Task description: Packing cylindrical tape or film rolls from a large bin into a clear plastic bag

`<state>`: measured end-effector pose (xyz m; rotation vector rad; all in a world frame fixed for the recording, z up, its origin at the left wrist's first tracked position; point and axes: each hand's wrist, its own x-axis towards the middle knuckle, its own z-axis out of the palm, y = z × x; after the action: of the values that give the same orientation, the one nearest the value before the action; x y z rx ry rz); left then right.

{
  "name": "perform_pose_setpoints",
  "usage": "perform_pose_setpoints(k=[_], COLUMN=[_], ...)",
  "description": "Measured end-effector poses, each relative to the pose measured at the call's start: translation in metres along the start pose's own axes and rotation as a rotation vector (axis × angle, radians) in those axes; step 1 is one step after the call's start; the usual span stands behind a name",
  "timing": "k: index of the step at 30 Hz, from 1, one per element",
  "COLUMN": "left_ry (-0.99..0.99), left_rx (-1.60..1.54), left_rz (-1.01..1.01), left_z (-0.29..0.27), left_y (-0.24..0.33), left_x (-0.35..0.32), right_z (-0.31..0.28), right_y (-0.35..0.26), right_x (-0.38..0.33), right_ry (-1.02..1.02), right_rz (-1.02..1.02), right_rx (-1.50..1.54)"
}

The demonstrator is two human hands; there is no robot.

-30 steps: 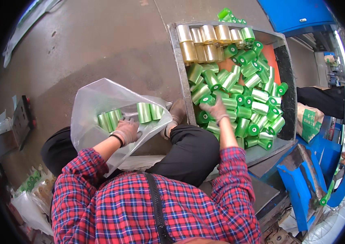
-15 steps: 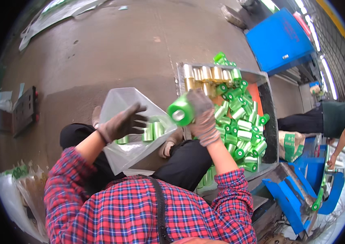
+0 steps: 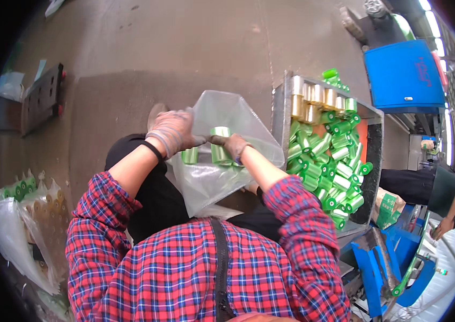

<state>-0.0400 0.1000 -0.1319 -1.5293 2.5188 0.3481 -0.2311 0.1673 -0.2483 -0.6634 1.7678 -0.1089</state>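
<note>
A clear plastic bag (image 3: pixel 211 188) lies open-mouthed over my lap, with several shiny green rolls of film inside. My left hand (image 3: pixel 173 131), in a grey-and-white work glove, is closed over the bag's left rim, its thumb stretched across the mouth; the fingertips are blurred. Gloved as well, my right hand (image 3: pixel 231 146) reaches into the bag from the right and grips a green roll (image 3: pixel 220 155). Another green roll (image 3: pixel 189 156) rests further left in the bag, just below my left hand.
On my right stands a grey bin (image 3: pixel 375 155) heaped with green rolls (image 3: pixel 332 161), with gold rolls (image 3: pixel 316 96) at its far end. A blue cabinet (image 3: pixel 407 75) is beyond it. A co-worker (image 3: pixel 445 198) works at far right. Bagged rolls (image 3: pixel 42 201) sit at left.
My right hand has carried a green roll from beside the bin leftward into the bag. My left hand has moved from spread over the mouth to the rim. My view has shifted left.
</note>
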Motion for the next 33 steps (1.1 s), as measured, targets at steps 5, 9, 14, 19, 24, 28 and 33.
perform_pose_setpoints(k=[5, 9, 14, 19, 24, 28, 33], left_ry=[-0.282, -0.273, 0.181, 0.5, 0.634, 0.512, 0.29], left_rx=[-0.125, -0.099, -0.26, -0.469, -0.657, -0.512, -0.361], left_rz=[0.122, 0.082, 0.205, 0.251, 0.379, 0.611, 0.649], left_z=[-0.011, -0.021, -0.005, -0.001, -0.018, -0.002, 0.008], left_y=[-0.004, 0.0, -0.006, -0.025, 0.023, 0.071, 0.078], left_x=[0.004, 0.004, 0.024, 0.025, 0.016, 0.021, 0.03], right_z=[0.083, 0.128, 0.109, 0.025, -0.21, -0.285, -0.163], right_y=[0.069, 0.138, 0.106, -0.038, 0.0, 0.235, 0.22], right_x=[0.123, 0.199, 0.187, 0.022, -0.022, 0.073, 0.063], right_ry=[0.34, 0.39, -0.109, -0.75, 0.523, 0.7, 0.905], right_rz=[0.217, 0.065, 0.047, -0.709, -0.606, 0.197, 0.338], right_rx=[0.021, 0.255, -0.411, -0.827, -0.092, -0.38, -0.094])
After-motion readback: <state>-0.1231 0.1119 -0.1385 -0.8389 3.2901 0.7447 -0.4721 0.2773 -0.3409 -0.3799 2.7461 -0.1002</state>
